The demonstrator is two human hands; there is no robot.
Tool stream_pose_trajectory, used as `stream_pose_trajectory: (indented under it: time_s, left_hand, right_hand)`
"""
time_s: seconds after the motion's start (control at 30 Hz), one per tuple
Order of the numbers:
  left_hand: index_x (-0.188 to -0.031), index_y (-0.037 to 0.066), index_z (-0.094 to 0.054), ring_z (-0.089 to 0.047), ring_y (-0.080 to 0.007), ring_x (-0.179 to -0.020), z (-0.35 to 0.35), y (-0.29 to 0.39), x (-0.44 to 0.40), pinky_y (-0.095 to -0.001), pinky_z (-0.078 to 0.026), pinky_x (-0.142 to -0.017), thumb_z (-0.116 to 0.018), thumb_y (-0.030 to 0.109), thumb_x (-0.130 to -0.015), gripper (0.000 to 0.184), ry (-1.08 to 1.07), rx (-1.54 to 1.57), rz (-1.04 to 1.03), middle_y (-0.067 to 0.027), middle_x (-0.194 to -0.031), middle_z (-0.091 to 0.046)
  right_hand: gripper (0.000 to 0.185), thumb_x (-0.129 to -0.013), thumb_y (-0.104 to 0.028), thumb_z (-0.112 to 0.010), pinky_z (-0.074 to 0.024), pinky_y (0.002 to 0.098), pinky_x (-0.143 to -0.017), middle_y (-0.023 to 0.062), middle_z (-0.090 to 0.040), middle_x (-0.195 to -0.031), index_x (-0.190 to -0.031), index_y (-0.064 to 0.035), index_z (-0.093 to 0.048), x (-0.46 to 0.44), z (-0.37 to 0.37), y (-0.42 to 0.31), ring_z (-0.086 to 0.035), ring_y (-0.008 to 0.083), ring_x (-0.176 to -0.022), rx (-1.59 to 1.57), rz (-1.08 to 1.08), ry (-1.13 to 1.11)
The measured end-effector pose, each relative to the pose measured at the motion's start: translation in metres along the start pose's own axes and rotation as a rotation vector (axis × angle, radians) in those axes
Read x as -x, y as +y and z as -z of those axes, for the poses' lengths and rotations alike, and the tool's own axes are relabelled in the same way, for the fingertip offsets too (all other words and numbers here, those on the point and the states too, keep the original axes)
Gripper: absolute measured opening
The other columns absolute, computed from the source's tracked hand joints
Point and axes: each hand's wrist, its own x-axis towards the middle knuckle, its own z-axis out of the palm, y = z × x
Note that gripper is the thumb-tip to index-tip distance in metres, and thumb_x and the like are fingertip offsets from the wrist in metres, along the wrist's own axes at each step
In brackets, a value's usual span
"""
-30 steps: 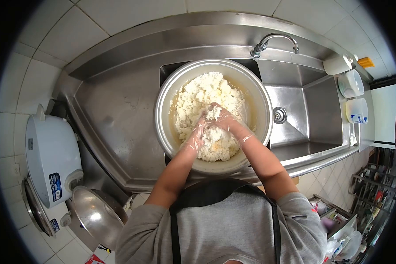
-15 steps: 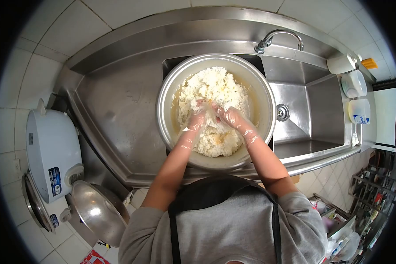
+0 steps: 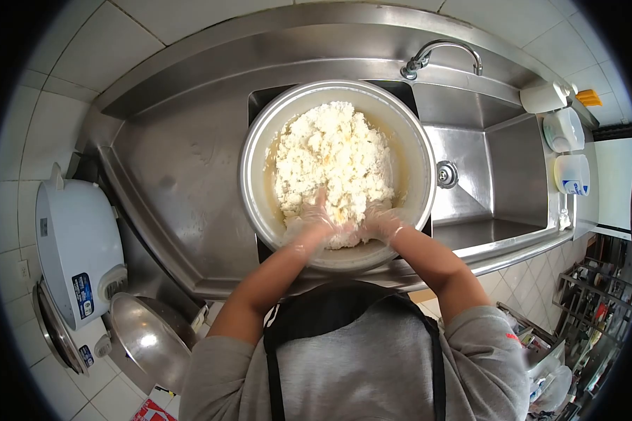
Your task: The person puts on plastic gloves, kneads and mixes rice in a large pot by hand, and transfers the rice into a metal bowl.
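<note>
A big round pot [image 3: 258,179] sits just left of the sink basin [image 3: 516,175]. The white food [image 3: 333,154] is inside it, in one big bumpy heap. On the left the heap looks loose and crumbly. Its middle is lumpy, with a few faint yellow spots. On the right a yellowish band [image 3: 399,168] shows on the pot next to it.

The left hand [image 3: 316,219], in a thin see-through glove, reaches in from the near left side. One finger points away from the body, and the others are down in the food. The right hand [image 3: 381,222], gloved too, leans in from the near right side, its fingertips hidden. The hands are apart, with food between them. I cannot tell if they are squeezing any.
</note>
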Motion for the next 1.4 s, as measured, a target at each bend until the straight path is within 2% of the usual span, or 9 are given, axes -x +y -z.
stream_pose_trajectory:
  time_s: [0.1, 0.4, 0.57, 0.67, 0.7, 0.87, 1.03, 1.17, 1.4]
  left_hand:
    - [-0.140, 0.002, -0.014, -0.037, -0.0330, -0.123, 0.023, 0.009, -0.001, -0.0384, -0.026, -0.106, -0.056, 0.054, -0.074, 0.094, -0.101, -0.001, -0.027, -0.0202, -0.133, -0.037]
    - [-0.138, 0.002, -0.020, -0.039, -0.0313, -0.120, 0.029, -0.015, -0.036, -0.0386, -0.029, -0.104, -0.053, 0.051, -0.078, 0.084, -0.226, 0.973, -0.048, -0.0182, -0.129, -0.041]
    - [-0.137, 0.002, -0.023, -0.041, -0.0303, -0.118, 0.026, -0.011, -0.036, -0.0387, -0.031, -0.102, -0.051, 0.049, -0.080, 0.078, -0.217, 1.274, -0.030, -0.0171, -0.127, -0.043]
    - [-0.136, 0.002, -0.025, -0.042, -0.0297, -0.117, 0.027, -0.007, -0.041, -0.0388, -0.032, -0.101, -0.050, 0.047, -0.081, 0.075, -0.217, 1.360, -0.057, -0.0164, -0.126, -0.044]
    - [-0.136, 0.002, -0.026, -0.042, -0.0295, -0.117, 0.029, -0.005, -0.043, -0.0388, -0.032, -0.101, -0.049, 0.047, -0.082, 0.074, -0.214, 1.378, -0.066, -0.0162, -0.125, -0.045]
    - [-0.135, 0.003, -0.029, -0.044, -0.0285, -0.115, 0.032, -0.001, -0.050, -0.0389, -0.034, -0.100, -0.047, 0.045, -0.084, 0.068, -0.178, 1.415, -0.081, -0.0151, -0.123, -0.047]
    - [-0.133, 0.003, -0.032, -0.045, -0.0276, -0.113, 0.022, -0.016, -0.044, -0.0390, -0.036, -0.098, -0.045, 0.043, -0.086, 0.063, -0.082, 1.417, -0.006, -0.0140, -0.121, -0.049]
    - [-0.132, 0.003, -0.035, -0.046, -0.0268, -0.112, 0.010, -0.025, -0.045, -0.0391, -0.037, -0.097, -0.044, 0.042, -0.088, 0.059, -0.073, 1.506, 0.015, -0.0131, -0.119, -0.051]
    - [-0.120, 0.005, -0.050, -0.053, -0.0216, -0.100, 0.019, -0.015, -0.034, -0.0337, -0.044, -0.086, -0.049, 0.036, -0.087, 0.045, -0.316, 2.003, -0.095, -0.0083, -0.108, -0.057]
  right_hand:
    - [0.088, -0.074, -0.057, -0.057, -0.0267, 0.0369, -0.105, 0.0188, -0.026, -0.141, -0.140, -0.0097, -0.024, -0.060, -0.029, 0.001, -0.028, 0.0330, -0.129, -0.144, -0.081, 0.115]
    - [0.104, -0.060, -0.026, -0.082, -0.0315, 0.0294, -0.103, 0.0155, -0.043, -0.129, -0.135, 0.0043, -0.016, -0.023, 0.022, -0.034, -0.040, 0.0245, -0.121, -1.606, 0.440, 0.565]
    - [0.083, -0.068, -0.007, -0.075, -0.0390, 0.0285, -0.096, 0.0104, -0.051, -0.122, -0.134, 0.0018, -0.026, -0.014, 0.033, -0.023, -0.048, 0.0156, -0.110, -1.391, 0.403, 0.736]
    - [0.061, -0.077, -0.015, -0.069, -0.0340, 0.0303, -0.100, 0.0053, -0.053, -0.122, -0.129, -0.0042, -0.039, -0.016, 0.050, -0.016, -0.047, 0.0158, -0.111, -0.423, 0.290, 0.977]
    - [0.043, -0.085, -0.025, -0.057, -0.0237, 0.0309, -0.106, 0.0006, -0.054, -0.120, -0.124, -0.0100, -0.047, -0.015, 0.049, -0.019, -0.043, 0.0181, -0.116, -1.408, 0.401, 0.799]
    - [0.058, -0.076, -0.017, -0.063, -0.0390, 0.0316, -0.095, 0.0169, -0.053, -0.118, -0.128, -0.0049, -0.040, -0.043, 0.047, -0.024, -0.052, 0.0282, -0.106, -0.673, 0.182, 1.155]
    - [0.048, -0.079, -0.038, -0.058, -0.0457, 0.0334, -0.083, 0.0181, -0.060, -0.099, -0.109, 0.0004, -0.056, -0.041, 0.048, -0.025, -0.058, 0.0263, -0.089, -1.327, 0.259, 1.170]
    - [0.049, -0.084, -0.043, -0.051, -0.0462, 0.0391, -0.076, 0.0244, -0.060, -0.077, -0.083, 0.0048, -0.062, 0.030, 0.080, -0.031, -0.059, 0.0345, -0.076, -0.975, 0.041, 0.650]
    - [0.065, -0.086, -0.055, -0.041, -0.0460, 0.0420, -0.074, 0.0279, -0.059, -0.077, -0.078, 0.0065, -0.062, 0.026, 0.063, -0.056, -0.058, 0.0387, -0.077, -0.775, 0.096, 0.718]
